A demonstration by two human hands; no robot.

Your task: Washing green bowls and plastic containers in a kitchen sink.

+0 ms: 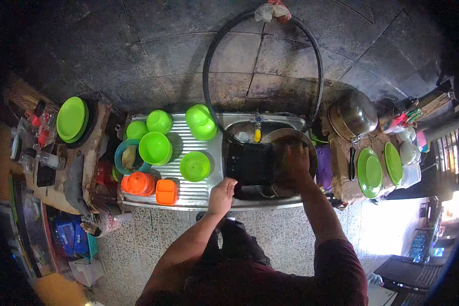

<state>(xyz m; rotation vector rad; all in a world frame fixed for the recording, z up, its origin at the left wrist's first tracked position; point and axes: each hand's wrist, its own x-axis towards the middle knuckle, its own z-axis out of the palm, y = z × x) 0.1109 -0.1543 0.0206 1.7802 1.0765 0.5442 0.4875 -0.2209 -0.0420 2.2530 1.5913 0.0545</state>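
Observation:
In the metal sink a dark pan lies in front of the tap. My left hand is closed at the pan's left side, near the sink's front edge; what it grips is hard to make out. Over a large round pan at the right, my right hand reaches down inside with its fingers on the dark surface; whether it holds anything is hidden. A tap with a yellow handle stands behind the pans. Left of the basin are green bowls on the ribbed drainboard.
Orange containers and a teal bowl sit at the drainboard's left. A black hose loops above the sink. Green plates and a metal pot rest on the right counter; more green plates are on the left one.

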